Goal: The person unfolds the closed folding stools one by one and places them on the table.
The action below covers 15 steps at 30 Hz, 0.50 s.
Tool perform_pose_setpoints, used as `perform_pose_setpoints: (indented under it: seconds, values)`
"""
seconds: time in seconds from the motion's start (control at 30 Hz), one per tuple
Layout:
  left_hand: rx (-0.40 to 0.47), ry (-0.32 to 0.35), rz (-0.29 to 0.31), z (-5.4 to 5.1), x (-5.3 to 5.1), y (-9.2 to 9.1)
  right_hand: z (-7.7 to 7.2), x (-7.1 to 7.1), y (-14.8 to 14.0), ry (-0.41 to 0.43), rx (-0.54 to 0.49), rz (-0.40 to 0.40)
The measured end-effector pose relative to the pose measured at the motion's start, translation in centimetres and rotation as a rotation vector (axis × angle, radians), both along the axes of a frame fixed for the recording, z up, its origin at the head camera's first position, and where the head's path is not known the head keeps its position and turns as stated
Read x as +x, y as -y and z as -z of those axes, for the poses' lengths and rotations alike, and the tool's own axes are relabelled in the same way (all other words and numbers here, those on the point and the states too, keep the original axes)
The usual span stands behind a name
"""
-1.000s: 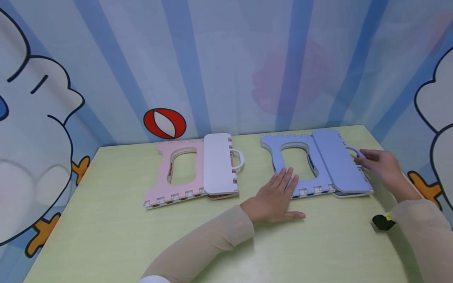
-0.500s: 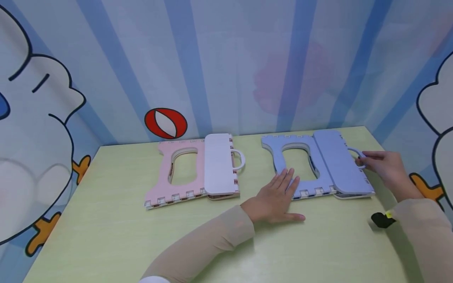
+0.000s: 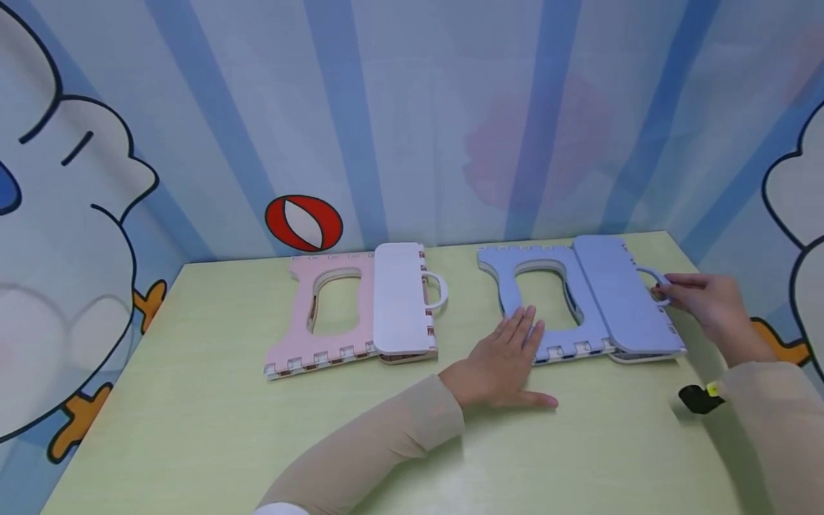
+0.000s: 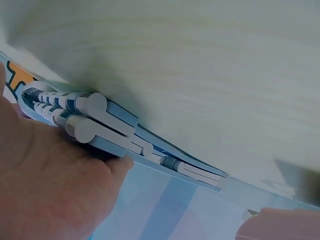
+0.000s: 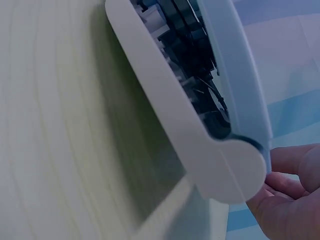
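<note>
A blue folding step stool (image 3: 618, 293) lies folded flat on the table, its oval opening to the left and its carry handle (image 3: 651, 275) to the right. My left hand (image 3: 498, 361) rests on the stool's near left corner with fingers straight, thumb pointing right. The left wrist view shows that palm (image 4: 60, 185) beside the stool's hinged edge (image 4: 95, 115). With thumb and fingers my right hand (image 3: 714, 307) pinches the handle. In the right wrist view, fingers (image 5: 292, 187) show behind the stool's rounded end (image 5: 235, 170); part of that grip is hidden.
To the left lies a pink folding step stool (image 3: 322, 350) with a white panel and handle. A small black object (image 3: 700, 399) with a yellow bit is by the right sleeve. A printed curtain (image 3: 425, 129) stands behind the pale green table (image 3: 193, 429).
The whole head view has shifted slightly to the right. Both hands keep their places on the blue folding step stool, and the pink one lies still.
</note>
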<state>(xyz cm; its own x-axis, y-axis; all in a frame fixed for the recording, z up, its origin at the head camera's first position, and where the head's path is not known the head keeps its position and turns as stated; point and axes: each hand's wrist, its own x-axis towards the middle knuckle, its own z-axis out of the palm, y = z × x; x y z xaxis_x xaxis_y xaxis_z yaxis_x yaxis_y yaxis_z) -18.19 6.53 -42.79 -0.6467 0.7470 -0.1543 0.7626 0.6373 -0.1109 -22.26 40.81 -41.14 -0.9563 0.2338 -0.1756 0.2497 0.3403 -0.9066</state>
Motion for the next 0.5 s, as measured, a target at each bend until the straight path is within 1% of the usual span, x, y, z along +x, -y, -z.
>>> perform_pose_setpoints:
  seconds: [0.13, 0.27, 0.5]
  values:
    - [0.005, -0.001, 0.000, 0.0, 0.0, 0.1, -0.3, -0.1, 0.1, -0.014, 0.017, 0.014]
    - [0.007, 0.002, 0.010, -0.2, 0.0, 0.3, -0.7, -0.1, 0.1, -0.020, 0.046, 0.010]
    - [0.015, 0.001, 0.015, -0.3, 0.0, 0.4, -1.7, 0.0, 0.1, -0.012, 0.070, 0.014]
